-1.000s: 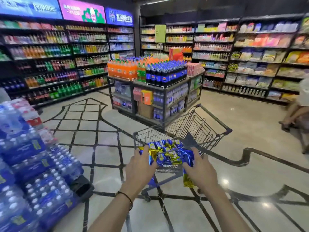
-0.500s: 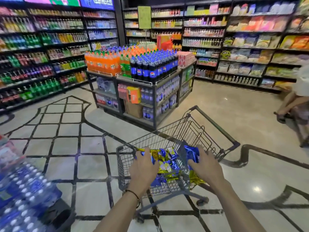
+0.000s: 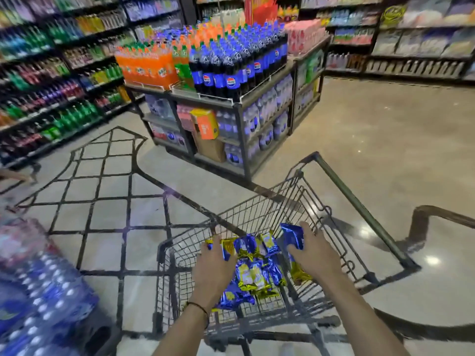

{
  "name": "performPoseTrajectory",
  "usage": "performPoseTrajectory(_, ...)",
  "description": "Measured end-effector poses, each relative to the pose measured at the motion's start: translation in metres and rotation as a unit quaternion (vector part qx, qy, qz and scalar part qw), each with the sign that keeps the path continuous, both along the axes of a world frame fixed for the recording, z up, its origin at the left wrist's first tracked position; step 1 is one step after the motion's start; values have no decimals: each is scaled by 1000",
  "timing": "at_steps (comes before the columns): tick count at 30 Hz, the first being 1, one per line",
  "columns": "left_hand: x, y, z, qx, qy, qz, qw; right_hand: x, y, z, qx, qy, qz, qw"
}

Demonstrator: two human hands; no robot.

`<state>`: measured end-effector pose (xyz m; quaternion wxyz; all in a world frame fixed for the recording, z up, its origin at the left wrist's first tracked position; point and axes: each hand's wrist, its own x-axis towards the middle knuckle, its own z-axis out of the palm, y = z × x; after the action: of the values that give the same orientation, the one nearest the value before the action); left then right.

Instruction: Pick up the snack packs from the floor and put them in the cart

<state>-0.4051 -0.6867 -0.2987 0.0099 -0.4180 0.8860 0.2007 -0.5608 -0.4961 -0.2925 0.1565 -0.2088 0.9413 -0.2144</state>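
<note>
**The bundle has come down inside the cart**

Our left grip [image 3: 215,269] is curled over the left side of the snack packs [image 3: 253,272], fingers closed on the gold and blue wrappers. Our right grip [image 3: 314,255] clamps the other side, with its fingers wrapped round one blue pack [image 3: 293,237] that stands up at the far right of the bunch. A second ago we held the same bundle higher, at the near edge of the basket. Now both grips and the packs sit below the wire rim of the cart [image 3: 257,214], with mesh on the left, far and right sides.

We judge the carry all but finished: the packs are over the basket bottom and only need letting go. Whether they already rest on the wire we cannot tell.

Farther out, the floor [image 3: 385,129] in view shows no stray packs. A drinks stand [image 3: 231,80] is beyond the cart, and wrapped water bottles [image 3: 38,291] are near left.
</note>
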Motion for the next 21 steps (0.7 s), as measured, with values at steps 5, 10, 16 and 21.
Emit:
performPoseTrajectory(5,-44,-22,-30,22,-27,40,999,-55,-36,-46,44,-46,62,996)
performPoseTrajectory(10,-61,-44,-90,56,-67,79,993,-76,-63,-109,89,-112,110,984)
performPoseTrajectory(16,-77,-69,-168,80,-123,98,984,-92,-94,-192,132,-147,137,971)
performPoseTrajectory(21,-90,-87,-244,90,-137,103,981,-102,-125,-274,145,-162,133,967)
